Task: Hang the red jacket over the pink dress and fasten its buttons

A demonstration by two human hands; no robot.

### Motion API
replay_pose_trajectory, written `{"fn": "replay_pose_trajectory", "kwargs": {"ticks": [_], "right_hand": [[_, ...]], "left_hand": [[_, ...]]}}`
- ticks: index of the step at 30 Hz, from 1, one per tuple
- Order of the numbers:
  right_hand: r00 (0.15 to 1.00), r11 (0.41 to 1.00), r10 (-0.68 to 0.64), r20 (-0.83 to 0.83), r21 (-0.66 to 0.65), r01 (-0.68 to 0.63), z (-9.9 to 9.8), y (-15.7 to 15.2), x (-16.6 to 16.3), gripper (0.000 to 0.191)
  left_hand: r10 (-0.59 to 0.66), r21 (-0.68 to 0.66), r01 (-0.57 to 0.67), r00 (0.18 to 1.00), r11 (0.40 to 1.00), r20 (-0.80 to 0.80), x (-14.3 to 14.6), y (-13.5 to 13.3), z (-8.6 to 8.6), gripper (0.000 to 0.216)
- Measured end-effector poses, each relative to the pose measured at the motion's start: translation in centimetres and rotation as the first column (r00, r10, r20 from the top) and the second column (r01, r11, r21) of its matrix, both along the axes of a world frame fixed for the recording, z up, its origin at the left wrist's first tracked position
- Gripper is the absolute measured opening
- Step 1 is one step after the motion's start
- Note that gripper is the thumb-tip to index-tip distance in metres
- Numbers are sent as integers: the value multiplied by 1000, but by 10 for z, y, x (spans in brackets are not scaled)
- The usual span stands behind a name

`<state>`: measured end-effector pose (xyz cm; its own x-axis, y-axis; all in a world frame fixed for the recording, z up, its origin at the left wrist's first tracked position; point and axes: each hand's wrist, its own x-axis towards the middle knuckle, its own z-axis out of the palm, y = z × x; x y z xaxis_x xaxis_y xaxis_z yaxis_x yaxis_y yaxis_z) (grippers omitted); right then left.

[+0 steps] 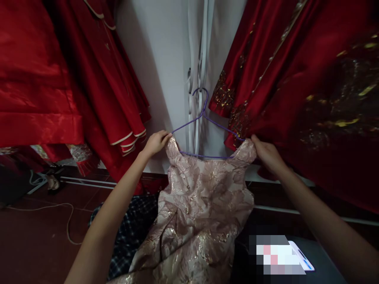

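Observation:
A pale pink dress with a shiny floral weave hangs in front of me on a purple wire hanger. Its two wide shoulder straps lie over the hanger's ends. My left hand pinches the left strap at the hanger's end, fingers closed. At the opposite end, my right hand grips the right strap, with the thumb on top and the other fingers largely hidden behind. The hanger's hook shows against a white metal post; whether it is hooked onto something I cannot tell.
Red garments hang at the left, and red ones with gold embroidery at the right. Dark checked fabric lies below the dress. A cable and shoes are on the floor. A lit phone lies lower right.

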<state>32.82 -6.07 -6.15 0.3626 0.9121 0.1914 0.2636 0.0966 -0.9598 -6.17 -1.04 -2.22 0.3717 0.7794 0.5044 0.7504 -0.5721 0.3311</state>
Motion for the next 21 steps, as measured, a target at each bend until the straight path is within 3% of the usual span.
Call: {"fn": "replay_pose_trajectory", "kwargs": {"ticks": [3,6,8,13,18,21], "right_hand": [[996,997,23,-82,70,-17,-1,-5,-1,41],[996,971,92,-7,222,-88,2,-10,-3,32],[993,948,104,62,295,-117,4,-13,-3,37],[987,853,-62,149,521,-25,9,-20,-1,48],[973,822,-193,129,563,88,11,-25,8,41],[959,822,-272,84,538,187,-3,-31,19,37]], "left_hand": [[-24,-55,33,989,998,148,-13,-7,1,43],[35,-90,-13,968,996,249,-24,-12,-1,47],[50,-82,-27,957,996,284,-27,-13,-4,46],[102,-88,-77,938,993,331,-26,-12,-16,44],[181,-134,-142,918,981,352,-26,-10,-23,47],[182,-121,-146,905,982,386,-29,-11,-29,49]]}}
